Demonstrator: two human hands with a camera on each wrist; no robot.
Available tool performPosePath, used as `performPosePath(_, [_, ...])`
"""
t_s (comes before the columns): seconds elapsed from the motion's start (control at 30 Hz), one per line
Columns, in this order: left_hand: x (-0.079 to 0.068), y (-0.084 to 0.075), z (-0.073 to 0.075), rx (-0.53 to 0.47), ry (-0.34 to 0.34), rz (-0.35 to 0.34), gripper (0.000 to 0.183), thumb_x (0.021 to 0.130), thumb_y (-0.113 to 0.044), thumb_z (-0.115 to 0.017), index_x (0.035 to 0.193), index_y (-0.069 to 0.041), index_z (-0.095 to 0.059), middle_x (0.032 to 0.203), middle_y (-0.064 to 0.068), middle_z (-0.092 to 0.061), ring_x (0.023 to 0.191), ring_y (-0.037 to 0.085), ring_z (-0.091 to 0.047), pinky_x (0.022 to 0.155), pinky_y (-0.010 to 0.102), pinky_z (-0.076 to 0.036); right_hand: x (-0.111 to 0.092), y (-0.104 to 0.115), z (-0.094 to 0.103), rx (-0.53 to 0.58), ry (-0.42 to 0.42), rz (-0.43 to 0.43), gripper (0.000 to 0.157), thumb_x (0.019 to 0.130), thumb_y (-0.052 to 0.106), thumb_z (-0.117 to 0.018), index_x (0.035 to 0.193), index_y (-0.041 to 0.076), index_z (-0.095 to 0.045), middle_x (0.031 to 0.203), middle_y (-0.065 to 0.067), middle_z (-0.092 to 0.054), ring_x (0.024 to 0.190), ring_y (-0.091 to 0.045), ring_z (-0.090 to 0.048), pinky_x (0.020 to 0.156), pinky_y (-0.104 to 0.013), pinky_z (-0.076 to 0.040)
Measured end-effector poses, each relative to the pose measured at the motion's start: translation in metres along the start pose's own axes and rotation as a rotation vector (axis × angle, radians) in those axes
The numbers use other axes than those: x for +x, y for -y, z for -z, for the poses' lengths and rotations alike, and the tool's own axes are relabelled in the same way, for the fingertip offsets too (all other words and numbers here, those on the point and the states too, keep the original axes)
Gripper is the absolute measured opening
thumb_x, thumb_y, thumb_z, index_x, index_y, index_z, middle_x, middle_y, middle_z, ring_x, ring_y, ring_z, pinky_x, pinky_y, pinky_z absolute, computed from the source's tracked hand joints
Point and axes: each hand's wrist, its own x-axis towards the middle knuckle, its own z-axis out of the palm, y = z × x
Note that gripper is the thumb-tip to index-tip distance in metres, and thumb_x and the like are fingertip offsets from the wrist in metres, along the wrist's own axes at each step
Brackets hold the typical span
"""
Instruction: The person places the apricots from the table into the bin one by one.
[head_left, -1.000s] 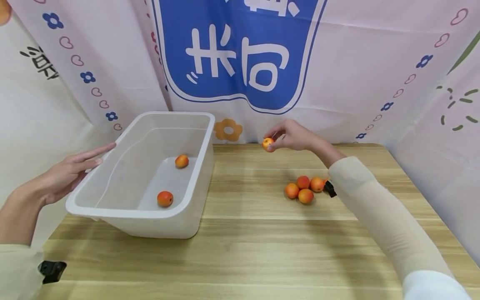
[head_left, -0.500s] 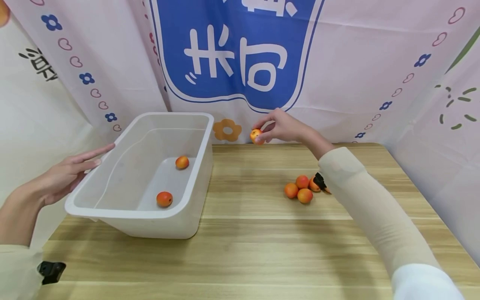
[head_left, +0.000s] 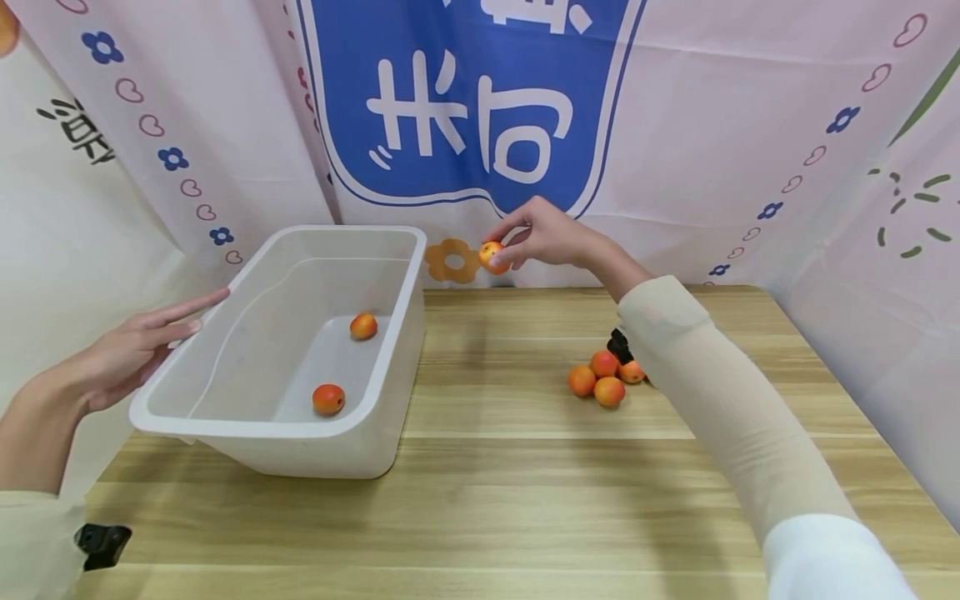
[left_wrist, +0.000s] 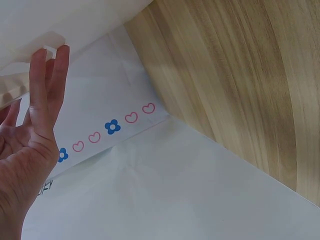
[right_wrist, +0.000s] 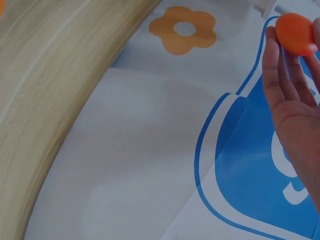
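Observation:
My right hand (head_left: 551,237) pinches a small orange-red apricot (head_left: 492,257) between thumb and fingertips, in the air above the back of the table and right of the white plastic bin (head_left: 385,375). In the right wrist view the same apricot (right_wrist: 296,34) sits at the fingertips. My left hand (head_left: 131,354) touches the bin's left rim with its fingers extended; the left wrist view shows these straight fingers (left_wrist: 59,75) against the bin wall. Inside the bin lie two apricots, one farther back (head_left: 363,326) and one nearer (head_left: 328,399), apart from each other.
Several more apricots (head_left: 603,379) sit in a cluster on the wooden table (head_left: 480,517), partly hidden by my right sleeve and the black wrist device (head_left: 620,346). A printed cloth (head_left: 697,142) hangs behind the table, with cloth at both sides too.
My right hand has moved left and a little up toward the bin, carrying the apricot with it. The left hand, the bin and the other apricots stay where they were.

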Motion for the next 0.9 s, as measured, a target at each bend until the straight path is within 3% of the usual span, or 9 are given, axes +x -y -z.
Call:
performPosePath(0.3, [0.0,0.001,0.001,-0.001,0.014,-0.005,0.054,0.115,-0.009,-0.031,0.144,-0.044,-0.059,0.128,-0.018,-0.068,0.106,0.011,-0.072,0.077,0.036,-0.064,0.016,0.007,-0.01,0.082,0.014,0.018,0.031,0.093,0.006,-0.078,0.123,-0.004,-0.074,0.111,-0.019,-0.075,0.092,-0.031,-0.075,0.079,-0.035,-0.063])
performPosePath(0.57, [0.001,0.001,0.002,-0.004,0.013,-0.005,0.053,0.115,-0.009,-0.031,0.144,-0.043,-0.059,0.128,-0.017,-0.068,0.106,0.012,-0.072,0.077,0.037,-0.064,0.03,0.019,-0.021,0.069,0.021,0.082,0.029,0.094,0.006,-0.077,0.122,-0.003,-0.075,0.111,-0.017,-0.075,0.09,-0.03,-0.074,0.077,-0.036,-0.063])
performPosePath(0.9, [0.002,0.002,0.006,0.042,0.006,0.01,0.05,0.115,-0.014,-0.036,0.155,-0.041,-0.047,0.129,-0.018,-0.068,0.106,0.013,-0.072,0.078,0.039,-0.064,0.045,0.032,-0.034,0.093,0.056,0.077,0.032,0.094,0.008,-0.077,0.125,-0.002,-0.074,0.11,-0.017,-0.075,0.093,-0.035,-0.071,0.082,-0.038,-0.063])
